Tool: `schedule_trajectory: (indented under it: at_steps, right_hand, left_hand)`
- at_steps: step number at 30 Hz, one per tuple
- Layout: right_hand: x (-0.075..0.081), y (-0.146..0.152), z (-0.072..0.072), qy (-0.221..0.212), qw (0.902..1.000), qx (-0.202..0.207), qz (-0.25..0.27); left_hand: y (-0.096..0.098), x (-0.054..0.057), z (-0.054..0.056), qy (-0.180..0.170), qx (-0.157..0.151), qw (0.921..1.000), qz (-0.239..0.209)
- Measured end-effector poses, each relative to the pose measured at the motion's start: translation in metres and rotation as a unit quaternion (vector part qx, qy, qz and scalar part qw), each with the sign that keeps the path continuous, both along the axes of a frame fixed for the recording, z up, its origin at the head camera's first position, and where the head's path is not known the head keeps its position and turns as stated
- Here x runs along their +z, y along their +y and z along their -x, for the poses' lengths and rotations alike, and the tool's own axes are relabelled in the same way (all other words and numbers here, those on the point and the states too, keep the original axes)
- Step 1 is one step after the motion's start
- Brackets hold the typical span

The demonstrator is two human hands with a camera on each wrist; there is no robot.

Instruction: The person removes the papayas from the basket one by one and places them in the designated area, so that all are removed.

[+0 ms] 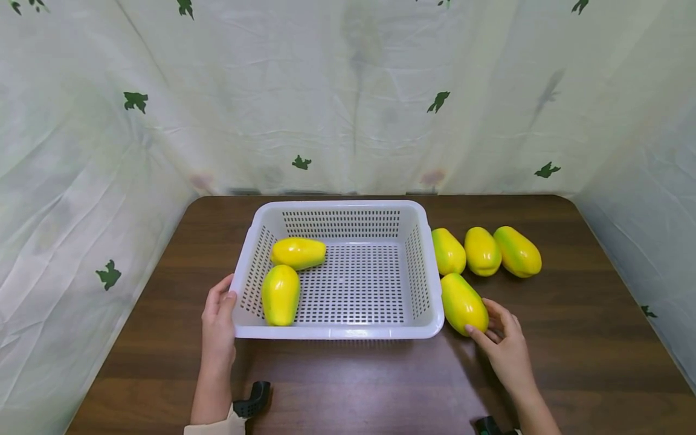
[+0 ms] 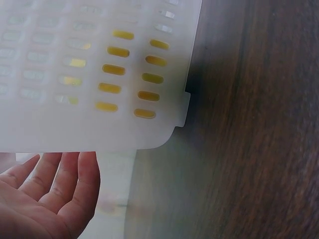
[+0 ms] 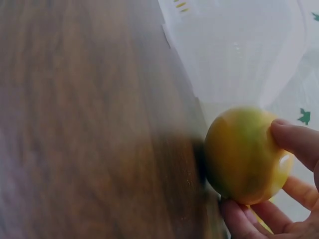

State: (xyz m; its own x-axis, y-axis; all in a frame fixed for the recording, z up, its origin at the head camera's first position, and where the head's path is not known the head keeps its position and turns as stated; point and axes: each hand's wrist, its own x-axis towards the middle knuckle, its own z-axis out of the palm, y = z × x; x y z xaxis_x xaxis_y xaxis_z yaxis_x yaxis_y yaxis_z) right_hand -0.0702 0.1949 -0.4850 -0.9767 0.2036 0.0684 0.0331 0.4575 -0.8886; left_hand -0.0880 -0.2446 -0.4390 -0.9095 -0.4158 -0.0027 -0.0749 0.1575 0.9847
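A white perforated plastic basket (image 1: 350,331) stands on the table, with two yellow-green papayas inside at its left: one lying crosswise (image 1: 298,252), one lengthwise (image 1: 280,296). My left hand (image 1: 219,320) holds the basket's left rim; in the left wrist view its fingers (image 2: 65,181) go behind the rim edge. To the right of the basket, my right hand (image 1: 505,344) grips another papaya (image 1: 463,304) between thumb and fingers. That papaya lies close against the basket's outer right wall. The right wrist view shows its rounded end (image 3: 246,159) within the hand.
Beyond the gripped fruit, three more papayas lie in a row: one beside the basket (image 1: 448,252), one in the middle (image 1: 482,252) and one farther right (image 1: 518,252). The brown wooden table (image 1: 348,386) ends at a pale curtain (image 1: 348,109) with green leaf prints.
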Motion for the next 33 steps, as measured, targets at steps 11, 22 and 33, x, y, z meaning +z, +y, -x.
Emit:
schedule_trajectory:
  at_steps: [11, 22, 33]
  right_hand:
    - [0.004, -0.001, 0.001, -0.008, 0.9999, 0.007, -0.003]
    - [0.007, -0.003, 0.000, 0.016, 0.9998, 0.006, 0.009]
    - [0.024, -0.003, -0.002, 0.053, 0.9984, -0.022, 0.001]
  left_hand:
    - [0.000, 0.001, 0.000, 0.002, 0.003, 1.0000, 0.003]
    - [0.000, 0.001, 0.000, 0.000, 0.004, 1.0000, 0.000]
    - [0.000, 0.001, -0.001, -0.003, 0.001, 1.0000, 0.005]
